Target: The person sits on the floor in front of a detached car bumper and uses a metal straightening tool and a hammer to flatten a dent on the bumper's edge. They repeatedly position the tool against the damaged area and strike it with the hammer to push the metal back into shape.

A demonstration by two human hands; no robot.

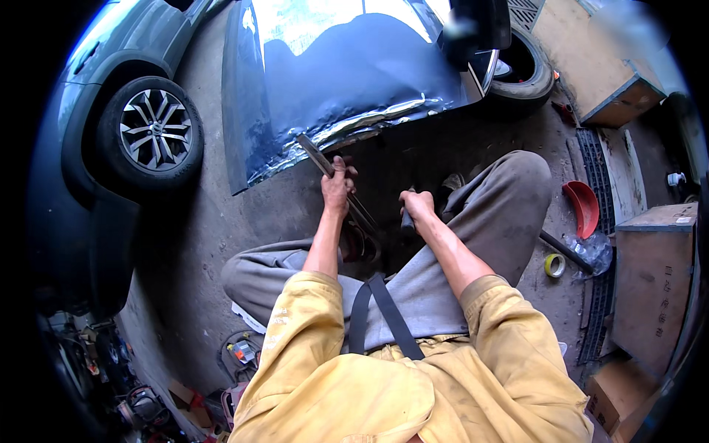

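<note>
In front of me lies a dark blue car body panel (354, 74), its near edge creased and crumpled. My left hand (337, 186) is wrapped round a long metal bar (316, 154). The bar's far end rests at or just over the panel's crumpled edge, and its lower part slants toward my legs. Beside it, over my lap, my right hand (419, 207) is closed round a dark handle (408, 221). Whatever is on the end of that handle I cannot make out. The right hand is apart from the panel.
A parked car's wheel (155, 124) stands at the left. A loose tire (523, 77) lies by the panel's right side. To the right are a red curved piece (582, 209), a yellow tape roll (555, 265), a plastic bag (594, 252) and wooden boxes (653, 284).
</note>
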